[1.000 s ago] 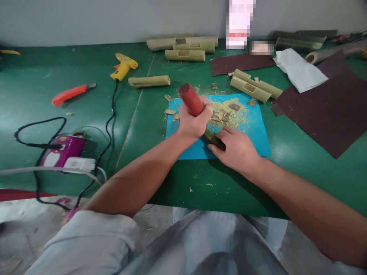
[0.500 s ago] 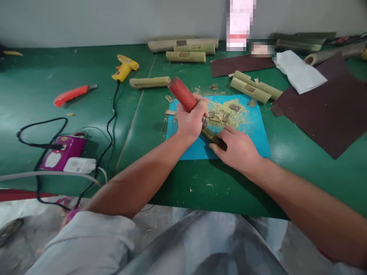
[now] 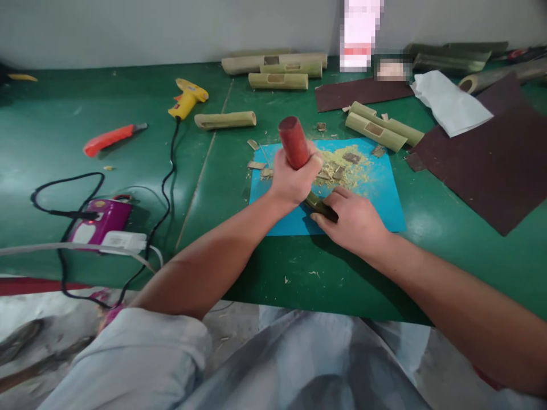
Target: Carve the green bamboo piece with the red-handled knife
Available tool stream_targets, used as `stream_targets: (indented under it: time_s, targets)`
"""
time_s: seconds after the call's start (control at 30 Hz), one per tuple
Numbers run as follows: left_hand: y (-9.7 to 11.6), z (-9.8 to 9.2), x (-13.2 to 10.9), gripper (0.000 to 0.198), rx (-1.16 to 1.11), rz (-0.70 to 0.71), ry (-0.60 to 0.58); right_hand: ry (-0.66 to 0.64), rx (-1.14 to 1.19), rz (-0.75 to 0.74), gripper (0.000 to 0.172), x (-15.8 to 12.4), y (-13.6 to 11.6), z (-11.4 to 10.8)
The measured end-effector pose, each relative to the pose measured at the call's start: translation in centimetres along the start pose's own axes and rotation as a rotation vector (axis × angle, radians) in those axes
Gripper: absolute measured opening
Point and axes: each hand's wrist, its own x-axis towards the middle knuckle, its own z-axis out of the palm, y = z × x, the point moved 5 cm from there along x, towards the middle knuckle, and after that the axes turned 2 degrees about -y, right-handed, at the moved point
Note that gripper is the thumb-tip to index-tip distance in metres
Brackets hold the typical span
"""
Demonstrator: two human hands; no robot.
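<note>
My left hand (image 3: 294,173) is wrapped round a thick red handle (image 3: 294,139) that stands nearly upright; the tool's lower end is hidden behind the hand. Just below it lies a green bamboo piece (image 3: 316,202), pinched at its near end by the fingers of my right hand (image 3: 352,219). Both hands are over a blue sheet (image 3: 376,210) on the green table. Shavings and sawdust (image 3: 352,171) with several small bamboo chips are spread on the sheet behind my right hand.
Cut bamboo tubes (image 3: 277,81) lie at the back, others (image 3: 376,130) at right by dark brown sheets (image 3: 487,165) and white paper (image 3: 453,105). At left are a yellow glue gun (image 3: 188,99), a red-handled cutter (image 3: 111,138), and a purple power box (image 3: 102,222) with cables.
The red handle has swung from leaning left to nearly upright, and my left hand has shifted slightly right with it. My right hand stays on the bamboo. The view has shifted slightly.
</note>
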Motion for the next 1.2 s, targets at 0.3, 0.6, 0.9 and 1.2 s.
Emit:
stream_targets:
  time_s: [0.3,0.6,0.9,1.2]
  targets:
    - [-0.6,-0.5,-0.3,0.048,-0.046,0.032,0.080,0.049,-0.048,0.004,0.025,0.0,0.1,0.1]
    - [0.5,-0.5,-0.7,0.055,0.047,0.218,-0.007,0.051,-0.040,0.008,0.023,-0.4,-0.1,0.0]
    - [-0.5,-0.7,-0.6,0.058,0.005,0.146,0.058,0.016,-0.113,-0.027,0.018,-0.3,-0.7,0.0]
    - [-0.2,-0.1,0.0,0.047,-0.038,0.057,0.048,-0.049,-0.021,0.015,0.018,-0.1,-0.5,0.1]
